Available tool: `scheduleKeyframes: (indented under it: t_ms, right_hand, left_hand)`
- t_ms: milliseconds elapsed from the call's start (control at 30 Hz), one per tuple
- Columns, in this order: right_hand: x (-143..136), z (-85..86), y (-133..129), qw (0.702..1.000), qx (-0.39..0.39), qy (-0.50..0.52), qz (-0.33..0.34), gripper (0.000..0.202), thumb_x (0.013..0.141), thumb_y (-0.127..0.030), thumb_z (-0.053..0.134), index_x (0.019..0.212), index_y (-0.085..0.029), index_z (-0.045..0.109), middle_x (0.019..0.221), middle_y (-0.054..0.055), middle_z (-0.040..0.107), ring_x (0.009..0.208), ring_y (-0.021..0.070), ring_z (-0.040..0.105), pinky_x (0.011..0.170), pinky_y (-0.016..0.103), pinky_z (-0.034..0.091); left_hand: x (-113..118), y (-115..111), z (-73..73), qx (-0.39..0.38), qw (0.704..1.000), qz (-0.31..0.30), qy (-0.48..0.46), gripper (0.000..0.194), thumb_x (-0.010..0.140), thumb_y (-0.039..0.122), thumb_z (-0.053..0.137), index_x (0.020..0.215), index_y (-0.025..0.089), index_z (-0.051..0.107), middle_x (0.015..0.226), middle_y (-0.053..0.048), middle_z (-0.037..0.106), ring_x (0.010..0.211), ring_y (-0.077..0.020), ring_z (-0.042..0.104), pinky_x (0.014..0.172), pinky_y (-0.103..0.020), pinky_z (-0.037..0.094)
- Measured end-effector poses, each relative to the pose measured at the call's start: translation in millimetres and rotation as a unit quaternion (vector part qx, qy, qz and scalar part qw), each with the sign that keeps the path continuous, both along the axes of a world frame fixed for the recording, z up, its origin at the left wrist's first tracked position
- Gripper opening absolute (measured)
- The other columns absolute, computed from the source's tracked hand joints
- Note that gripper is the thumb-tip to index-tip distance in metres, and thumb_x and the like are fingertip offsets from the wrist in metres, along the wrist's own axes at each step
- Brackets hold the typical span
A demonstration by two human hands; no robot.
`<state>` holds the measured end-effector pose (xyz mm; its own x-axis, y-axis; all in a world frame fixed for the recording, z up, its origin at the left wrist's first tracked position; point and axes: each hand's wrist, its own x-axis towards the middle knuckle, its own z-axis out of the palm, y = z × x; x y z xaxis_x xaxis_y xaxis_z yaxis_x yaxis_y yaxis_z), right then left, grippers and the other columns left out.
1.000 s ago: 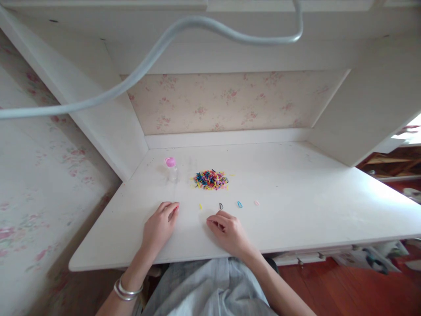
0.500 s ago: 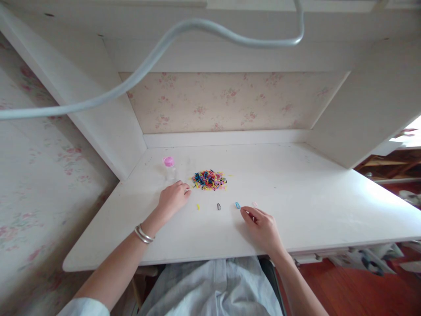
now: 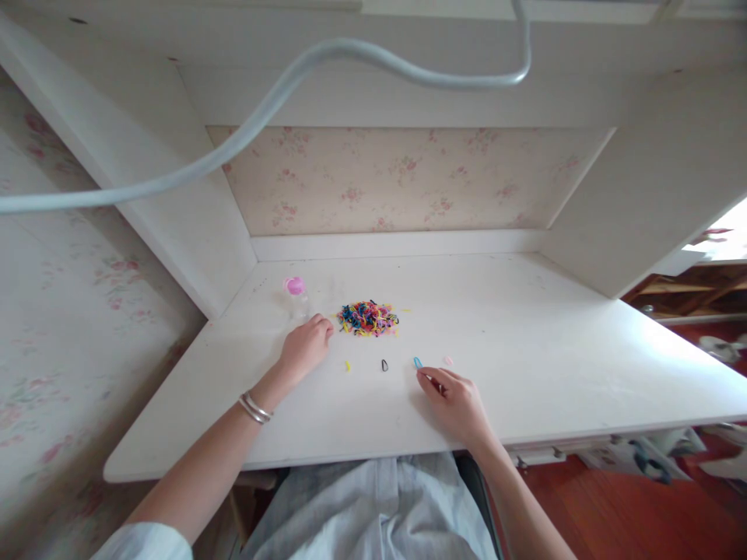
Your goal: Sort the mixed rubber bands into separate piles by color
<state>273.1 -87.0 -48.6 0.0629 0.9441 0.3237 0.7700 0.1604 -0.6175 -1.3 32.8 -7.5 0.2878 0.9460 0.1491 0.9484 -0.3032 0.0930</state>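
Observation:
A heap of small rubber bands [image 3: 369, 319] in many colours lies on the white desk. In front of it lie a yellow rubber band [image 3: 348, 365], a black rubber band [image 3: 384, 365], a blue rubber band [image 3: 417, 362] and a pale pink rubber band [image 3: 447, 360], spaced in a row. My right hand [image 3: 455, 398] has thumb and fingers pinched at the near end of the blue band, partly covering it. Left of the heap, my left hand [image 3: 306, 342] rests on the desk, fingers curled together; whatever they may hold is hidden.
A clear container with a pink lid [image 3: 296, 286] stands behind my left hand. The white desk [image 3: 525, 350] has side panels and a back ledge. A pale cable [image 3: 350, 48] crosses the upper view. Drawers show below the desk at right.
My right fingertips have shifted slightly left onto the near end of the blue rubber band. My left hand stays beside the heap, its fingers slightly more curled. The view has shifted a little.

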Motion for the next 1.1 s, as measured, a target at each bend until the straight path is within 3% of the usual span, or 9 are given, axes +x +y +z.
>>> scheduleKeyframes:
  t_ms: [167,267,367,600,833,1100]
  right_hand:
    - [-1.0,0.1,0.5,1.0,-0.003,-0.011,0.005,0.031,0.089,-0.036,0.043,0.088,-0.023,0.072,0.075,0.002,0.069,0.063,0.0125,0.06,0.059,0.021,0.041]
    - [-1.9,-0.9,1.8,1.0,-0.004,-0.021,0.009,0.032,0.089,-0.036,0.042,0.087,-0.024,0.072,0.075,0.002,0.069,0.062,0.0124,0.059,0.058,0.021,0.041]
    - [-2.4,-1.4,2.3,0.999,-0.007,-0.035,0.01,0.031,0.089,-0.035,0.042,0.087,-0.024,0.072,0.074,0.001,0.069,0.06,0.0122,0.059,0.059,0.021,0.041]
    - [-2.3,0.2,1.3,0.999,-0.01,-0.043,0.01,0.031,0.089,-0.035,0.042,0.088,-0.025,0.071,0.075,0.001,0.069,0.063,0.0121,0.059,0.059,0.021,0.04]
    - [-2.4,-1.0,2.0,0.999,-0.006,-0.041,0.015,0.033,0.089,-0.035,0.041,0.086,-0.024,0.071,0.072,0.001,0.068,0.06,0.012,0.058,0.058,0.021,0.04]
    - [-2.0,-0.6,0.7,0.999,-0.015,-0.04,0.016,0.031,0.089,-0.034,0.042,0.089,-0.025,0.071,0.077,0.002,0.069,0.063,0.0127,0.059,0.061,0.021,0.041]
  left_hand:
    - [-6.9,-34.1,4.4,0.003,0.998,-0.041,-0.053,0.026,0.093,0.031,0.038,0.094,0.024,0.062,0.101,-0.001,0.06,0.082,-0.0128,0.061,0.071,-0.023,0.043]
    - [-2.2,-58.6,-1.0,-0.032,0.994,-0.078,-0.073,0.024,0.094,0.031,0.038,0.096,0.026,0.062,0.098,0.001,0.059,0.08,-0.0105,0.061,0.07,-0.021,0.042]
    - [5.1,-72.4,-8.6,-0.042,0.995,-0.068,-0.052,0.025,0.094,0.029,0.038,0.095,0.028,0.063,0.097,0.001,0.059,0.077,-0.0105,0.061,0.067,-0.022,0.042]
    - [9.4,-73.5,-15.3,-0.034,0.998,-0.053,-0.03,0.029,0.095,0.031,0.035,0.098,0.029,0.063,0.097,0.0,0.061,0.079,-0.0118,0.061,0.07,-0.023,0.042]
    - [17.0,-80.6,-12.1,-0.021,0.998,-0.004,-0.059,0.028,0.093,0.039,0.037,0.104,0.028,0.06,0.105,-0.002,0.063,0.089,-0.0143,0.061,0.073,-0.024,0.043]
    - [34.4,-74.0,-9.1,-0.029,0.999,0.02,-0.022,0.023,0.089,0.037,0.045,0.099,0.025,0.062,0.098,-0.004,0.064,0.085,-0.0175,0.063,0.076,-0.031,0.041]
